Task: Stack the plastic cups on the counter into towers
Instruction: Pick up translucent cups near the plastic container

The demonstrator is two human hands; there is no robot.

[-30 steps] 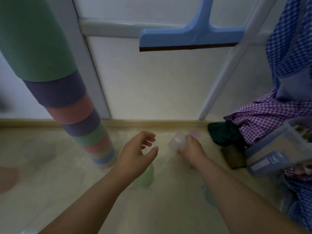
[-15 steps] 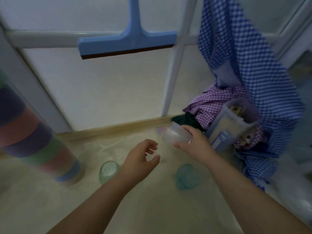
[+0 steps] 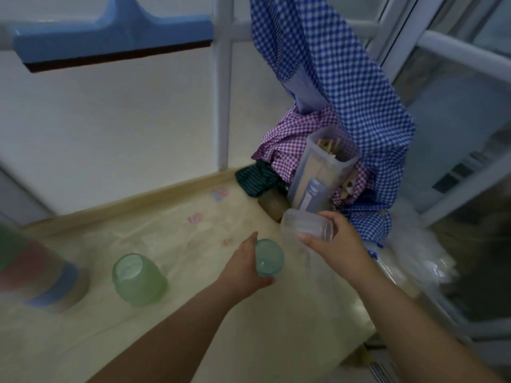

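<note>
The left hand point(image 3: 244, 268) is wrapped around an upside-down teal plastic cup point(image 3: 268, 257) on the cream-covered counter point(image 3: 193, 327), with a green cup point(image 3: 138, 279) (also inverted) standing to its left. Just beyond, the right hand point(image 3: 338, 244) grips a clear cup point(image 3: 305, 226) tipped sideways above the counter. Farther back stands a plastic container point(image 3: 320, 172) against checked cloths point(image 3: 345, 87), and the blurred cup tower point(image 3: 38, 272) stands at far left.

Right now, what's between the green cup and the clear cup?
In the head view, the left hand gripping the teal cup lies between green cup and clear cup.
</note>
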